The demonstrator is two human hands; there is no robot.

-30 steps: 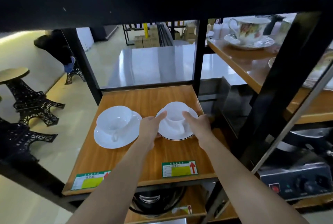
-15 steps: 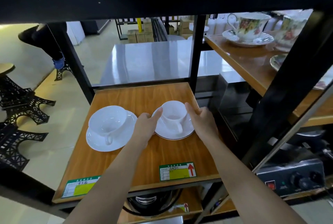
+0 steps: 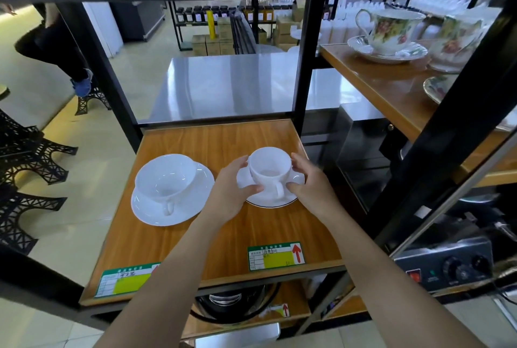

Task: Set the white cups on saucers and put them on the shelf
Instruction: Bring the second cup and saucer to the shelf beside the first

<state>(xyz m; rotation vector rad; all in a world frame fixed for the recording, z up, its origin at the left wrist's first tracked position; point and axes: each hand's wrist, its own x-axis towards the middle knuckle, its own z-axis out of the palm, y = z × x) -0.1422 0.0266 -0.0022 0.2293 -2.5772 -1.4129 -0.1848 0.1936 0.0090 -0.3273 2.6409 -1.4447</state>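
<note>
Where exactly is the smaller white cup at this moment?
In the head view, the smaller white cup sits on its saucer at the wooden shelf's right side, between both hands, right of the larger cup.

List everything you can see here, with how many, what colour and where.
white cups: two, white, on saucers on the wooden shelf; the other to its left
saucers: two, white, under the cups; left one larger
wooden shelf: one, brown, centre
shelf labels: two, green and yellow, front edge
flowered cups: two, floral, upper right shelf
steel table: one, silver, behind the shelf
tower-shaped stands: several, black, left floor
appliance with knobs: one, grey, lower right
left hand: at the right cup's left side
right hand: at its right side
</note>
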